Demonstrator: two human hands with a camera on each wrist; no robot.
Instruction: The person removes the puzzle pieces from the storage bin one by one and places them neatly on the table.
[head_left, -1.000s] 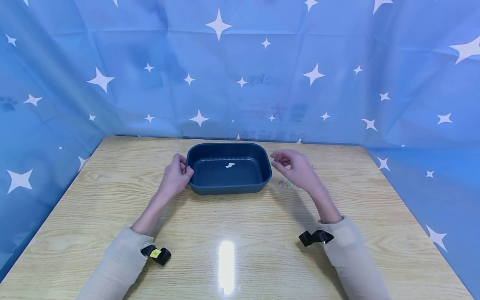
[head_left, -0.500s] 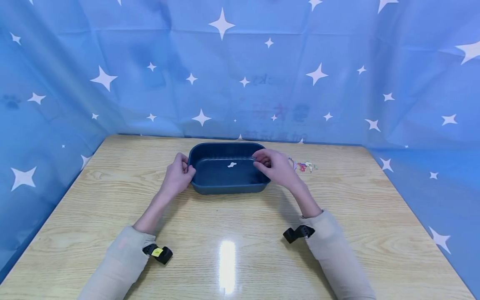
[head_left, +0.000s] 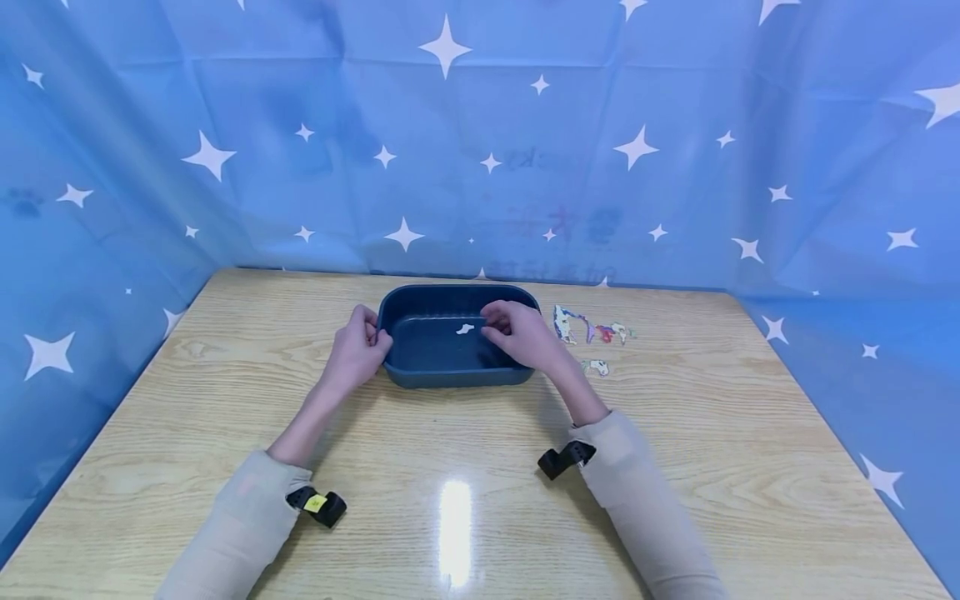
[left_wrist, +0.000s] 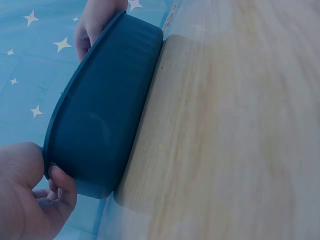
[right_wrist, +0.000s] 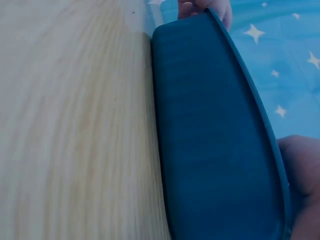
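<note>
A dark blue, rounded rectangular plastic bin stands on the table, one small white cut-out piece lying on its floor. My left hand pinches the bin's left rim between thumb and fingers; the left wrist view shows the thumb on the outer wall. Over the right part of the bin is my right hand, fingers loosely bent and a gap between thumb and index. Its fingertips are just right of the white piece, and nothing shows between them. In the right wrist view the bin wall hides those fingertips.
Right of the bin, several small colourful flat cut-outs lie on the wooden table, and another cut-out sits nearer, partly behind my right forearm. A blue star-patterned cloth hangs along the table's back edge.
My right hand has moved left, from beside the bin's right rim to over its inside, uncovering the cut-outs on the table. The left hand keeps its grip on the rim.
</note>
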